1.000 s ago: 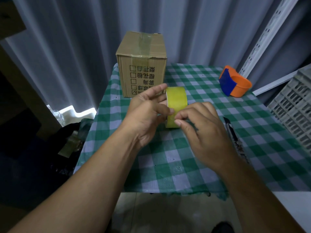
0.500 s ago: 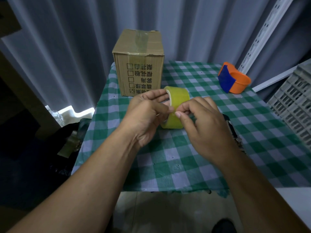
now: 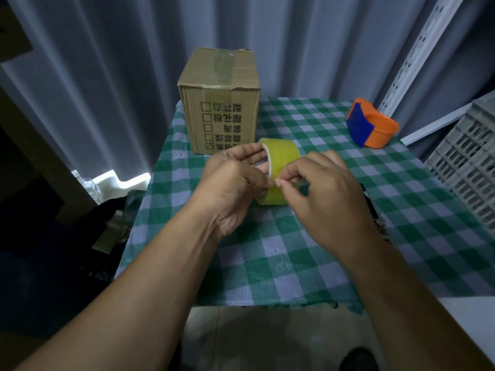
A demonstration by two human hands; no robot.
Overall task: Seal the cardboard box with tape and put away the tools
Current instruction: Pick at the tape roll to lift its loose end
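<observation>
Yellowish translucent tape, a full roll (image 3: 278, 167), is held on edge just above the checked cloth, apparently so its rim can be turned and searched: the left hand (image 3: 235, 180) grips it with fingers hooked through the core and the thumb over the near edge, while the right hand (image 3: 324, 188) pinches thumb and forefinger at the roll's outer face, most likely picking at the loose end to peel it free. Neither hand is idle; the left clasps the roll, the right is closed in a fine pinch on its surface. The cardboard box (image 3: 221, 103) stands upright at the far left corner of the tabletop (image 3: 281, 263), beyond the hands and apart from them, its top flaps shut with a strip of clear tape already running across the lid and down the front. An orange and blue tape dispenser (image 3: 371, 124) rests well off to the right, empty of any roll as far as can be seen. A dark tool, partly hidden behind the right wrist, lies on the green-and-white cloth. Grey pleated curtains (image 3: 120, 76) close the back; a slotted metal upright (image 3: 417, 54) and a grey plastic crate (image 3: 468, 162) crowd the right side.
</observation>
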